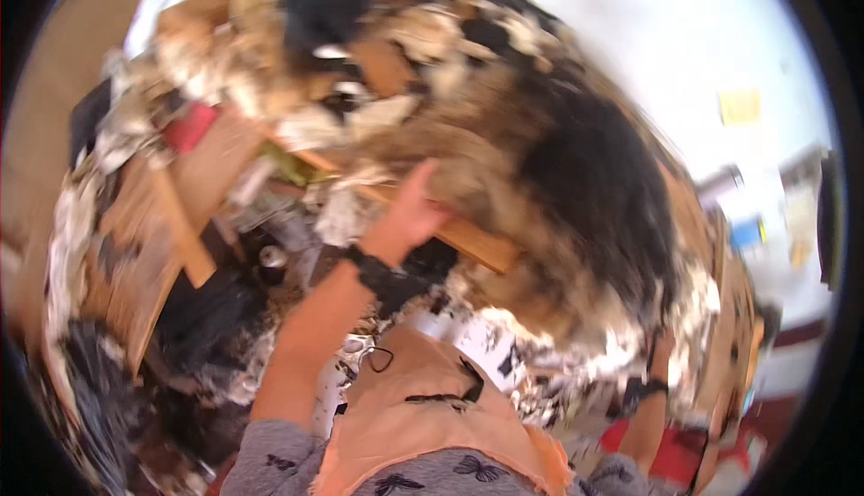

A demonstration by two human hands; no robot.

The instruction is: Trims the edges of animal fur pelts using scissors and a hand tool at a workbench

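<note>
A large fur pelt [486, 163], brown on its left part and black on its right, spreads in front of me, smeared by motion. My left hand [416, 212] is at the pelt's left edge, above a wooden board's edge [481, 246]. One finger points up along the fur, and the others look closed on it, though blur softens them. At the pelt's lower right end, my right hand [661, 356] is closed against the dark fur. A thin dark streak runs beside its fingers; I cannot tell what it is. Dark bands circle both wrists.
Light and brown fur pieces [423, 37] heap up at the far side. To the left are a wooden board [216, 158], a red piece [191, 129] and a black plastic bag [99, 406]. Fur scraps [576, 397] lie close to my peach apron [423, 397]. A white wall [666, 28] rises at right.
</note>
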